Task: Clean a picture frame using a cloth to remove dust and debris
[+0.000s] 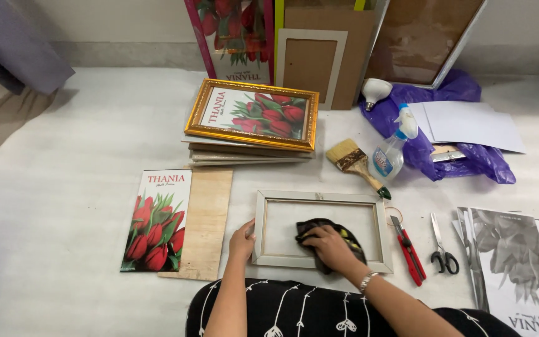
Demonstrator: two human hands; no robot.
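Below, my left hand [242, 240] grips the pale frame's [319, 198] left rail, steadying it near the white floor sheet's [63, 206] front edge; my right hand [329, 244], fingers clenched, presses a dark cloth [325, 226] onto its glass.

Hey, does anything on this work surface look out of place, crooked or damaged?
Nothing looks spilled or broken. The only oddity: the spray bottle lies tipped against the crumpled purple plastic bag rather than standing, and a light bulb lies loose beside them.
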